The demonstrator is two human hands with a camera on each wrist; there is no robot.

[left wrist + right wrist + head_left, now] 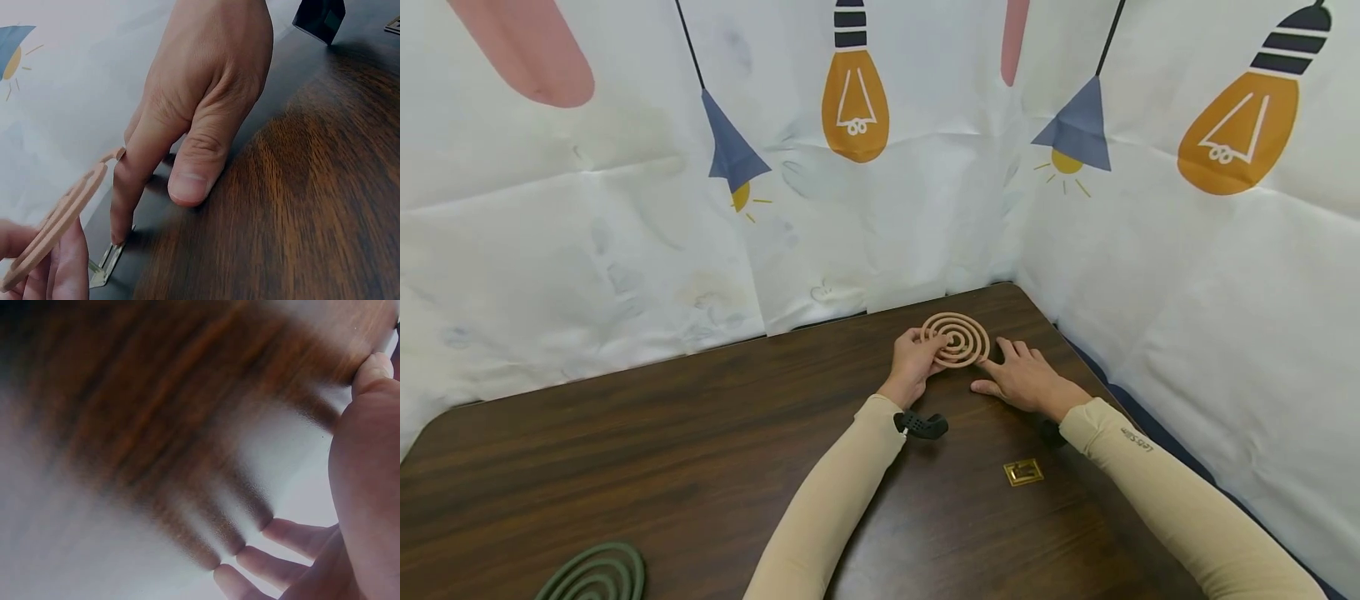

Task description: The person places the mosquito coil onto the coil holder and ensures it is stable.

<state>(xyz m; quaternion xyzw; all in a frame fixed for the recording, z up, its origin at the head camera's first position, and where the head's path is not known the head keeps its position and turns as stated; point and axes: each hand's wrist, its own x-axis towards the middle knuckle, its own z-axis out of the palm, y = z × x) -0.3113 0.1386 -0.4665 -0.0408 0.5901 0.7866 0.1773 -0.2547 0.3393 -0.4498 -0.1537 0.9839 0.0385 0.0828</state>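
Pinching beige spiral [956,339]: left hand [913,362] | right hand [1027,380]: spread on tabletop [715,442]

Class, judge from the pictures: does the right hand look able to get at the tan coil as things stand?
Probably yes: the right hand is close beside the tan coil and nothing seems to block it, though the left hand grips the coil from the other side.

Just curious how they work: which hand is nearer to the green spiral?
The left. In the head view, the left hand, pinching the tan spiral, is up and right of the green spiral; the right hand is farther right.
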